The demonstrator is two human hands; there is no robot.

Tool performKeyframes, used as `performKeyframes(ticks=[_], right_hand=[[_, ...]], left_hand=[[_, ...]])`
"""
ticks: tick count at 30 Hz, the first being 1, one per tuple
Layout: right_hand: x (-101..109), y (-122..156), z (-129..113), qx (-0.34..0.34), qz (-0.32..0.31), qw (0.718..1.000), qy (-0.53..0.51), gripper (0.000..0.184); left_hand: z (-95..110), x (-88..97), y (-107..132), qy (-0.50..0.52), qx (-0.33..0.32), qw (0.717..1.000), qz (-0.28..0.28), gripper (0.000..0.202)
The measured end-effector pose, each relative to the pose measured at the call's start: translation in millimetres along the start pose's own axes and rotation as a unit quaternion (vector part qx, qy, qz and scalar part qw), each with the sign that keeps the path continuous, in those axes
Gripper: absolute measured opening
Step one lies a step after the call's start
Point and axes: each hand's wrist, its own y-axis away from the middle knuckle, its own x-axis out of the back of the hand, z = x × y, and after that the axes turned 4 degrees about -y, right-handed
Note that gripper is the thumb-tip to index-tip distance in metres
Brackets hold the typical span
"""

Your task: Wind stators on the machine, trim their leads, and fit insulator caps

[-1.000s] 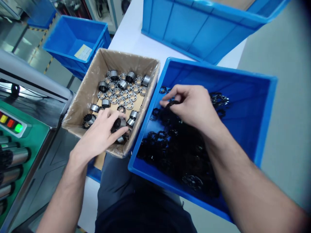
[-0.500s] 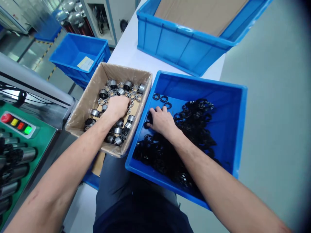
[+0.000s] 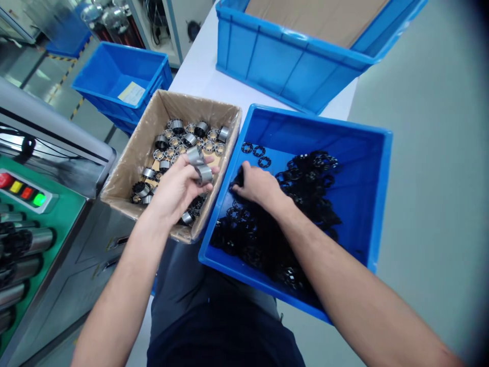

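Observation:
My left hand, palm turned up, grips two silver metal rings above a plastic-lined cardboard box. More metal rings, some with black toothed ends, lie inside that box. Over in the blue bin, my right hand curls its fingers round black toothed rings near the left wall; how many is hidden. A dark heap of black rings fills much of the bin floor, and a few loose black rings lie flat just beyond my right hand.
A larger blue crate with cardboard inside stands on the white table beyond. Another blue bin sits at the back left. On the left, a green machine top carries lit buttons and several metal cylinders.
My left hand has risen from the box and turned palm up, now showing two metal rings. My right hand has closed its fingers near the bin's left wall.

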Motion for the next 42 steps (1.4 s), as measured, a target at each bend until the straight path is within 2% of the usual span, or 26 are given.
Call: performKeyframes(ticks=[3, 4, 5, 7, 8, 11, 13, 15, 20, 26, 31, 34, 37, 42], right_hand=[[25.2, -0.7, 15.0, -0.013, 0.041, 0.999, -0.032, 0.056], [34.6, 1.8, 19.6, -0.013, 0.059, 0.997, -0.045, 0.056], [43.1, 5.7, 23.1, -0.001, 0.080, 0.994, -0.071, 0.055], [54.8, 17.4, 24.9, 0.076, 0.116, 0.974, -0.178, 0.052], [57.3, 24.5, 22.8, 0.136, 0.126, 0.950, -0.251, 0.052], [52.8, 45.1, 6.7, 0.315, 0.097, 0.841, -0.429, 0.050], [44.6, 54.6, -6.6, 0.370, 0.059, 0.792, -0.483, 0.040], [37.4, 59.5, -16.5, 0.382, 0.041, 0.770, -0.510, 0.034], [34.1, 61.4, -19.8, 0.383, 0.064, 0.773, -0.501, 0.043], [38.9, 66.2, -19.4, 0.398, 0.124, 0.800, -0.432, 0.031], [40.6, 67.7, -23.0, 0.374, 0.093, 0.807, -0.448, 0.043], [42.1, 66.4, -23.2, 0.383, 0.112, 0.811, -0.428, 0.049], [43.2, 65.4, -22.3, 0.397, 0.124, 0.812, -0.410, 0.045], [40.2, 65.0, -20.5, 0.399, 0.106, 0.807, -0.422, 0.039]], left_hand=[[-11.0, -6.5, 17.2, 0.059, 0.013, 0.998, -0.004, 0.028], [-15.2, -7.1, 21.3, 0.058, 0.005, 0.998, 0.004, 0.034], [-19.4, -7.4, 24.6, 0.051, -0.005, 0.999, 0.015, 0.042], [-27.1, -8.1, 29.6, 0.036, -0.026, 0.999, 0.029, 0.056], [-30.2, -8.6, 31.5, 0.031, -0.035, 0.998, 0.029, 0.058], [-37.3, -10.9, 35.7, 0.006, -0.063, 0.998, 0.011, 0.053], [-41.0, -11.6, 38.4, -0.011, -0.088, 0.996, 0.000, 0.055], [-44.0, -11.5, 41.5, -0.019, -0.103, 0.994, -0.005, 0.058], [-46.7, -12.3, 45.8, -0.035, -0.109, 0.993, -0.006, 0.054], [-44.1, -16.0, 42.0, -0.085, -0.167, 0.982, 0.018, 0.071], [-42.7, -15.0, 46.5, -0.022, -0.094, 0.995, 0.022, 0.066], [-44.8, -13.1, 47.7, -0.027, -0.085, 0.996, 0.008, 0.073], [-45.9, -12.4, 47.3, -0.024, -0.071, 0.997, -0.002, 0.077], [-42.4, -12.4, 46.9, 0.022, -0.035, 0.999, -0.006, 0.071]])
